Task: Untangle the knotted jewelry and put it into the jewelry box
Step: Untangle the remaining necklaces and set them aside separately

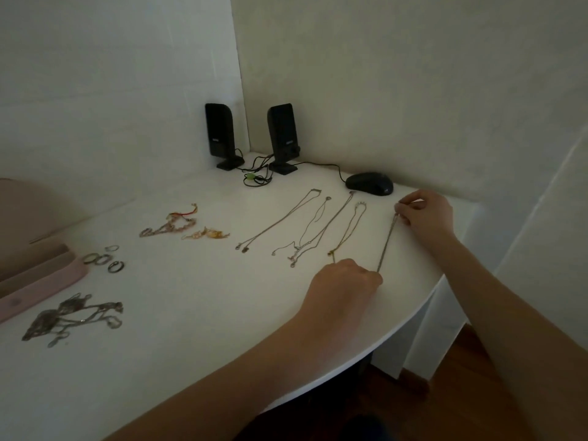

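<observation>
1. I'm at a white desk (191, 361) set into a plain-walled corner of a home.
2. At its far corner stand two black speakers (219, 132).
3. A computer mouse (369, 183) lies near its far edge.

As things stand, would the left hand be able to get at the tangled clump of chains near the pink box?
Probably yes, but not right away. The table between the left hand and the tangled clump looks bare, so the way is open, but that hand pinches one end of a chain and would need to let go first.
</observation>
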{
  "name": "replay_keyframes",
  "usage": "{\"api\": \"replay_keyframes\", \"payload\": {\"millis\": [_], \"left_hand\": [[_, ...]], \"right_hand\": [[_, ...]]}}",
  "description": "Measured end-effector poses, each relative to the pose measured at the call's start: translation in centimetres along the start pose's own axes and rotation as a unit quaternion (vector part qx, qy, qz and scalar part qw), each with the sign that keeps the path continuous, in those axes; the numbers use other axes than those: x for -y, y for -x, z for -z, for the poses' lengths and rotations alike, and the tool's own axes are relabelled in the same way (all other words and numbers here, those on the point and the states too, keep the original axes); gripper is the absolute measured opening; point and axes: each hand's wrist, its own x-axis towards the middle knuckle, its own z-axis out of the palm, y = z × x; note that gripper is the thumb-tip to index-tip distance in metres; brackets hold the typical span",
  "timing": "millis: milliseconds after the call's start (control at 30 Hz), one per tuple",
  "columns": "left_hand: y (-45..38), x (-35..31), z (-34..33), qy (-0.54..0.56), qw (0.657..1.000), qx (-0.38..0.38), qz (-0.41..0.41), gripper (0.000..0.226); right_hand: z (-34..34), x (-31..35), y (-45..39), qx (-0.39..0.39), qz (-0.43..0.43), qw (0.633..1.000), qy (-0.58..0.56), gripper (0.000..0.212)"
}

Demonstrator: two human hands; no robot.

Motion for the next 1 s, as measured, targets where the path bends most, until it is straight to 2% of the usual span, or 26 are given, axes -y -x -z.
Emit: {"api": "replay_keyframes", "payload": {"millis": [200,333,533,567,633,667,700,800,933,1000], "left_hand": [[-1.2,0.9,-1.4,-0.055,0.997,0.052,-0.006,0.037],[-1.2,1.2,-1.8,-0.060,0.998,0.015,0.012,0.034],[-0.7,1.6,-2.0,-0.017,1.000,-0.022,0.001,0.021],[-0.5,1.5,-1.8,-0.012,1.000,-0.017,0.003,0.023],[-0.3,1.1,-1.3,0.004,1.000,0.028,0.010,0.045],[-0.2,1.0,-1.2,0.014,0.998,0.057,0.011,0.055],[-0.2,0.9,-1.0,0.020,0.996,0.089,0.012,0.063],[0.3,0.9,0.0,0.016,0.993,0.120,0.006,0.069],[2.6,2.8,2.7,0.010,0.996,0.093,0.011,0.062],[4.7,5.3,4.5,-0.008,0.999,0.039,0.023,0.051]], "right_hand": [[-1.1,-0.1,-1.8,0.011,0.045,0.996,0.074,0.010],[-1.7,-0.5,-2.6,0.036,0.046,0.993,0.103,0.012],[-2.0,0.4,-1.3,0.013,0.069,0.988,0.135,0.032],[-2.1,0.6,-0.9,0.039,0.096,0.973,0.207,0.038],[-2.7,0.6,-0.3,0.135,0.138,0.903,0.383,0.047],[-2.9,0.5,-0.3,0.175,0.136,0.878,0.425,0.050],[-2.9,0.5,-0.2,0.203,0.121,0.868,0.437,0.052],[-2.8,0.7,-0.2,0.212,0.098,0.885,0.403,0.056],[-4.1,2.5,1.9,0.146,0.121,0.931,0.313,0.052],[-5.9,5.1,4.4,0.119,0.155,0.952,0.236,0.047]]}}
